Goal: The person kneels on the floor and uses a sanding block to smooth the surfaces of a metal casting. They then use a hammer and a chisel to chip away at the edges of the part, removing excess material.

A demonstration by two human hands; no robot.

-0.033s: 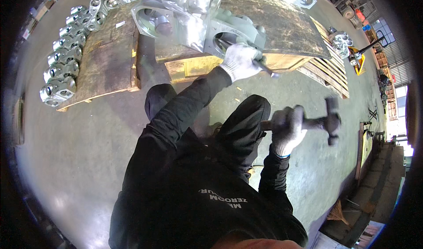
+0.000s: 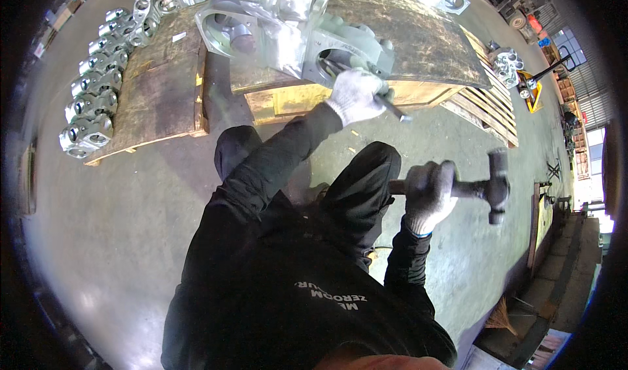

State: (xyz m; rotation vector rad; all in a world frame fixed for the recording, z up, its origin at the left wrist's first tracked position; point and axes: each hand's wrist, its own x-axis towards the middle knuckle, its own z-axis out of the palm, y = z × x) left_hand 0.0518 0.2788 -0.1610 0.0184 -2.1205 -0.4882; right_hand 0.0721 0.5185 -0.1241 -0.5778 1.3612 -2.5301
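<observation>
My left hand (image 2: 356, 96), in a white knit glove, is closed round a chisel-like steel rod (image 2: 396, 110). Its butt end sticks out toward me, and its far end reaches into the round opening of a silver metal casting (image 2: 313, 61); the tip is hard to make out. That casting sits at the near edge of a wooden platform (image 2: 418, 36). Lower right, beside my knee, my right hand (image 2: 428, 196) wears a greyed glove and grips a hammer (image 2: 472, 189) by its handle. The hammer's head points right, apart from the rod.
More silver castings (image 2: 98, 75) stand in rows along a second wooden board (image 2: 157, 82) at left. A slatted pallet (image 2: 484, 111) lies at right, with a yellow pallet jack (image 2: 533, 92) behind it. A broom (image 2: 500, 317) is at lower right.
The hammer and my right hand have shifted slightly down and right. My left hand and the rod's butt end have dipped a little toward me. The castings have stayed put.
</observation>
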